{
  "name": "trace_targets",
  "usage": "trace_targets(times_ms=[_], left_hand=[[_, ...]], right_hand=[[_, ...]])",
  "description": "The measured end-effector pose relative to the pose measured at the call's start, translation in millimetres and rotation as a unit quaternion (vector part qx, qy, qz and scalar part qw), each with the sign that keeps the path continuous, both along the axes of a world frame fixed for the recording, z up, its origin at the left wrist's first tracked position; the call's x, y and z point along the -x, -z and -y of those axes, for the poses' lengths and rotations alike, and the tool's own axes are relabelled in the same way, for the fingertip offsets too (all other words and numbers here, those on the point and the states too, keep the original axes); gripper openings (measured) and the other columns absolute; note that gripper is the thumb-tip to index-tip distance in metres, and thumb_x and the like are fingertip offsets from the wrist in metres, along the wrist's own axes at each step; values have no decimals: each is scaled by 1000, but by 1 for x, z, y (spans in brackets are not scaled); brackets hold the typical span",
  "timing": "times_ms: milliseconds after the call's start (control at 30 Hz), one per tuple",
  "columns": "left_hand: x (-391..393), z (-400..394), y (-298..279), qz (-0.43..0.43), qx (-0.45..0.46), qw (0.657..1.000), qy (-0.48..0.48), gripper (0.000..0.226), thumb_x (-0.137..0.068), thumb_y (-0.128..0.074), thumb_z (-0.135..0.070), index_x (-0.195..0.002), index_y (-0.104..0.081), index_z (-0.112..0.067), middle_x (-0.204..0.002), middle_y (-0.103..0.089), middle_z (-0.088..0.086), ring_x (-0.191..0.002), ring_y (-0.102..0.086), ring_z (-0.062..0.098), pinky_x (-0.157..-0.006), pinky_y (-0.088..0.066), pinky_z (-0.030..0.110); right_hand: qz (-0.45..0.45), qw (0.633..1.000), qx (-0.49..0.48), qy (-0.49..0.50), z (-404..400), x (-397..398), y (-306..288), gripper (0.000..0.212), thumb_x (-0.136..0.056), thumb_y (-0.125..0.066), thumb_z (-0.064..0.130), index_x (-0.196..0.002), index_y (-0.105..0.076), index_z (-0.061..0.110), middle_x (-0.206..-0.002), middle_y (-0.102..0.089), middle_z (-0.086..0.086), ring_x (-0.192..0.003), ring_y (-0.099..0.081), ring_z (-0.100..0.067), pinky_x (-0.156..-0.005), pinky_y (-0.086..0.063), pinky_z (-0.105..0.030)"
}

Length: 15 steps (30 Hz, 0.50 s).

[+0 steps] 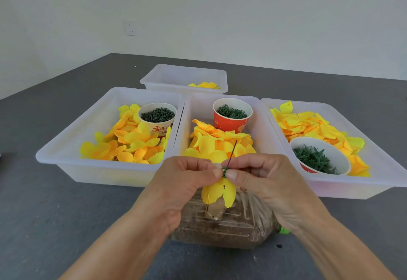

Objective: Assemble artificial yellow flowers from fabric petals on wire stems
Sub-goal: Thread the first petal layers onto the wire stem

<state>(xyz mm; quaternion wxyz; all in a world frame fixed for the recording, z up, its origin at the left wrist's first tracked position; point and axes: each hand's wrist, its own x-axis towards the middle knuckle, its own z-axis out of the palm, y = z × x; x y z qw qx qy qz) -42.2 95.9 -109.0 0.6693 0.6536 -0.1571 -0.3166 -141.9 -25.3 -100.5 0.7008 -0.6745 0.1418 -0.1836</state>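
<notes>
The hands (224,173) cover the lower wire stem (232,153) and most of the small green piece (224,172), whose shape cannot be told. Both forearms run off the bottom edge. The flower (218,191) and wrists hide much of the clear bottle (220,229) on the counter (66,213). The right tray (385,169) is cut by the frame's edge. The cup print (157,128) is partly hidden by petals.

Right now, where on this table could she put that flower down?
Bare dark table lies left of her left hand, before the left tray. Another strip runs behind the far tray. The middle is crowded: three trays side by side, and a plastic bottle under her hands.
</notes>
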Motion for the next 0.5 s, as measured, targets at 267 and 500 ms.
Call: trace_targets(times_ms=[267, 500], left_hand=[[7, -19, 3, 202, -104, 974, 7, 65, -48, -90, -35, -106, -61, -34, -98, -64, -15, -85, -59, 2, -71, -48, 19], [15, -14, 7, 257, -82, 963, 1, 34, -61, -84, -20, -88, -68, -34, -80, -66, -17, -65, -56, 1, -59, -49, 15]], right_hand=[[-6, 993, 114, -24, 3, 2, -3, 16, -68, -74, 8, -78, -75, 21, -78, -74, 0, -73, -64, -7, -66, -53, -17], [6, 983, 185, -15, -1, 2, -7, 9, -65, -76, 19, -73, -74, 22, -76, -71, -4, -70, -63, -12, -66, -53, -24]])
